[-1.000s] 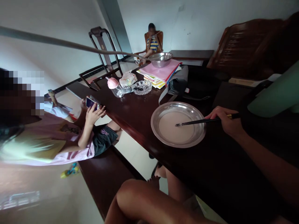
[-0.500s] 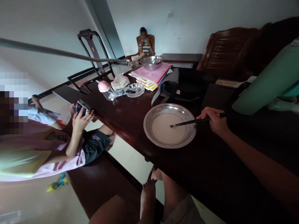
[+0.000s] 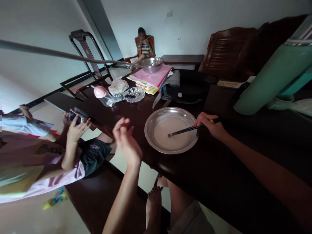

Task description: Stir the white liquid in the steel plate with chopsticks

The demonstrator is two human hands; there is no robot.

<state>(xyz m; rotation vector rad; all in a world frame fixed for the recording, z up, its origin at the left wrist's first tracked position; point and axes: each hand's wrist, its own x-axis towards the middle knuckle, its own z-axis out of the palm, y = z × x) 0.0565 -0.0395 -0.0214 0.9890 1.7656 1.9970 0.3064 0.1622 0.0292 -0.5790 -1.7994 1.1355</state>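
Note:
A shallow metal bowl (image 3: 148,136) stands on the dark table, with a pale, milky mixture (image 3: 165,140) in its bottom. My right hand (image 3: 208,124) is closed around black chopsticks (image 3: 186,129), whose ends near the fingers show a gold band. Their coated tips dip to the mixture near the bowl's middle. To the left of the bowl, my left hand (image 3: 127,141) is raised over the table edge. It holds nothing, and its fingers are apart and loosely bent, slightly blurred.
Behind the bowl are a glass ashtray (image 3: 134,94), a pink-topped container (image 3: 100,92), a plastic bag (image 3: 118,85) and another metal bowl (image 3: 151,67) on papers. A green bottle (image 3: 264,76) stands at right. A person with a phone (image 3: 76,117) sits at left.
My left hand has come into view from below and risen beside the bowl. The chopsticks' tips have shifted a little within the bowl. The whole view has swung slightly to the right.

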